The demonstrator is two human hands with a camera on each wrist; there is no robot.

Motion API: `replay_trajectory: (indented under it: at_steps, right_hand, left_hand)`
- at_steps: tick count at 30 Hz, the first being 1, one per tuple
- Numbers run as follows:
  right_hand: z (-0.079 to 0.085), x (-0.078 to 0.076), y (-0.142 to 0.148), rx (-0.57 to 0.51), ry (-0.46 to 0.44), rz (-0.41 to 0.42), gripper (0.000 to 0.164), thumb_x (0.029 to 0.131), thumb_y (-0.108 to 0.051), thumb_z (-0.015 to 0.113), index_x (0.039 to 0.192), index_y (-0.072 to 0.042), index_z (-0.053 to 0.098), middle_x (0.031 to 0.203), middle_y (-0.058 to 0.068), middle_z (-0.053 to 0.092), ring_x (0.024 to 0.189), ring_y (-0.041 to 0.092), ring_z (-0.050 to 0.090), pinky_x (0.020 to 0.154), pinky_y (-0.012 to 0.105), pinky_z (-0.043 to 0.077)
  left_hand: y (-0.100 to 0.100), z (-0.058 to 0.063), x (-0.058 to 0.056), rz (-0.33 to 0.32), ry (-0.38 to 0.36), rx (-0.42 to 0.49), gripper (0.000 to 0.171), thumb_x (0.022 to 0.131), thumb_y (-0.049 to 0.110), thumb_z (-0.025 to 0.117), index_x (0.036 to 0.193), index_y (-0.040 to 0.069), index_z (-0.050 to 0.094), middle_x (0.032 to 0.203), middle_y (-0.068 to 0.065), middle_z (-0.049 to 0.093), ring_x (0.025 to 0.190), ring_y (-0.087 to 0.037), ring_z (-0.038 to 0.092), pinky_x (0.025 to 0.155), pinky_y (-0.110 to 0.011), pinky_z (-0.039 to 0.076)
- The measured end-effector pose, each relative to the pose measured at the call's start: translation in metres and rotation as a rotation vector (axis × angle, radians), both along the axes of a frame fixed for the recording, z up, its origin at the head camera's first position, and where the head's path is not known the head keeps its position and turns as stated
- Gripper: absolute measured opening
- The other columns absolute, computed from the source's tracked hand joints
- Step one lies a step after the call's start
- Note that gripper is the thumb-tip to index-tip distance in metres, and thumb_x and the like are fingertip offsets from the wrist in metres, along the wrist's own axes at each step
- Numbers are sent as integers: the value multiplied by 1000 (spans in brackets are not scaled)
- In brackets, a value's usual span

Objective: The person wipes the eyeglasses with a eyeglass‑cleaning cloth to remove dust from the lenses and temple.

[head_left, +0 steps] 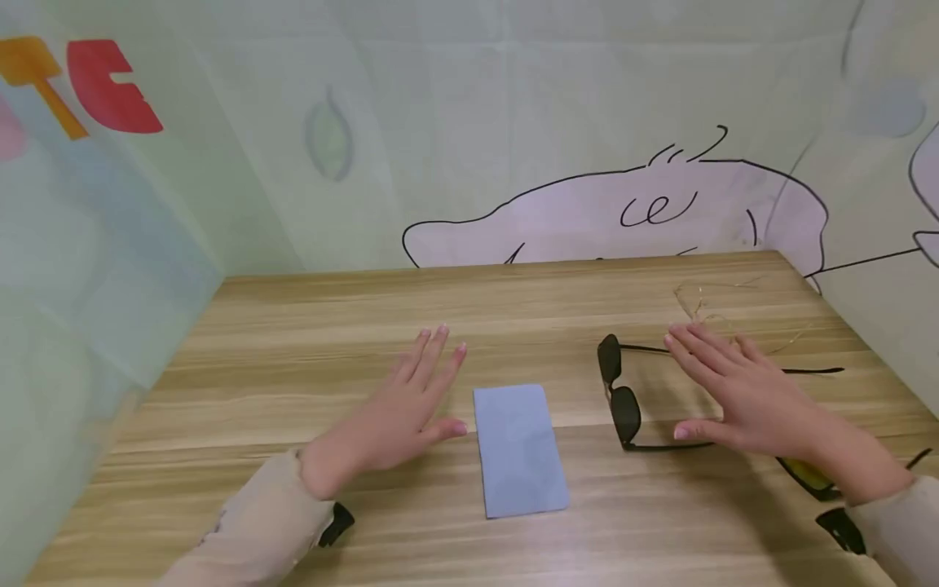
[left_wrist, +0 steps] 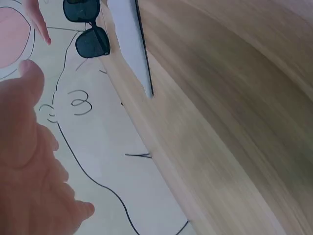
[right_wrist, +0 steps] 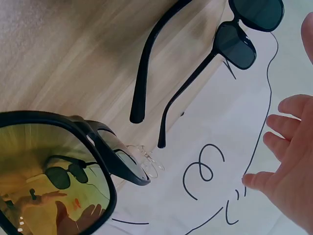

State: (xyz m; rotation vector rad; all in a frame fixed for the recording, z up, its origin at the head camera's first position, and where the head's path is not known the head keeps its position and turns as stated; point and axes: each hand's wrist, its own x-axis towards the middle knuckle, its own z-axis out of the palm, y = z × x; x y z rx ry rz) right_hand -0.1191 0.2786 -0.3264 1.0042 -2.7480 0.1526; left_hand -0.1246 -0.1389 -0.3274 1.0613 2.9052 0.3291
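My left hand [head_left: 389,420] is held above the table with its fingers straight and thumb spread, holding nothing. To its right lies a light blue flat rectangle [head_left: 521,452], perhaps a folded cloth. Over on the right, my right hand [head_left: 756,403] is also outstretched and holds nothing. Beneath it, black sunglasses [head_left: 626,414] have their temples unfolded toward the right, partly hidden by the hand. Glasses with yellow lenses [right_wrist: 29,147] fill the lower left of the right wrist view; in the head view my right forearm covers most of them. Thin wire-rimmed glasses [head_left: 697,306] lie beyond my right fingertips.
Everything lies on a wood-grain table [head_left: 293,350]. A pale printed backdrop [head_left: 469,106] with a line-drawn figure rises behind the back edge and along both sides. A black strap piece [head_left: 337,526] shows at the left cuff.
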Motion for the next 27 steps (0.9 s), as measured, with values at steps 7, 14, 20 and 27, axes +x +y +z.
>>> replay_trajectory:
  at_steps: [7,14,20,27]
  right_hand:
    - [-4,1,-2,-8,-89,29,85,79,-51,67,142,-3,37,144,19,37,131,37,35,97,58,35]
    - [-15,-1,-11,13,-135,79,79,80,-53,66,131,5,49,135,23,47,119,40,48,87,51,47]
    - [-29,0,-20,7,-203,115,75,82,-54,63,124,7,55,131,23,51,115,37,53,89,48,48]
    - [-42,2,-25,-46,-206,130,60,80,-44,70,116,3,63,122,22,58,105,35,60,82,46,52]
  left_hand:
    - [26,-6,-5,-159,-71,12,77,93,43,52,147,-1,18,153,-23,1,140,-39,-1,112,-51,14]
    - [49,-18,-8,-232,-154,-74,74,94,45,50,144,-4,25,152,-26,10,139,-40,8,113,-46,18]
    - [61,-27,-8,-233,-195,-172,73,94,46,47,146,0,25,152,-22,15,139,-37,17,110,-48,25]
    - [66,-30,-7,-267,-161,-177,71,94,44,49,143,-3,28,149,-25,20,137,-39,22,110,-46,26]
